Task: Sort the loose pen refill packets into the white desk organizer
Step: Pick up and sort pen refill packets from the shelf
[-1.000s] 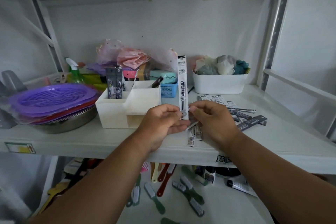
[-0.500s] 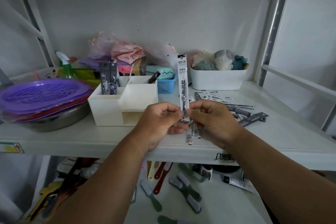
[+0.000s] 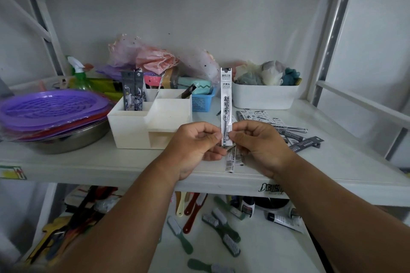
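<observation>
White shelf (image 3: 111, 162) carries the white desk organizer (image 3: 142, 126), w/ loose packets (image 3: 286, 127) to its right. Both hands, left (image 3: 195, 146) and right (image 3: 259, 142), pinch one refill packet (image 3: 226, 104) upright. We keep it vertical, then drop it into a rear compartment beside the stored packets (image 3: 133, 95).

White metal shelf unit (image 3: 66, 162) against a plain pale wall (image 3: 155, 17), grey slotted uprights (image 3: 332, 29) at each side, lower shelf (image 3: 266, 250) beneath, soft dim light throughout.

white organizer (image 3: 133, 127), purple perforated tray (image 3: 51, 106), blue mesh basket (image 3: 203, 102)
</observation>
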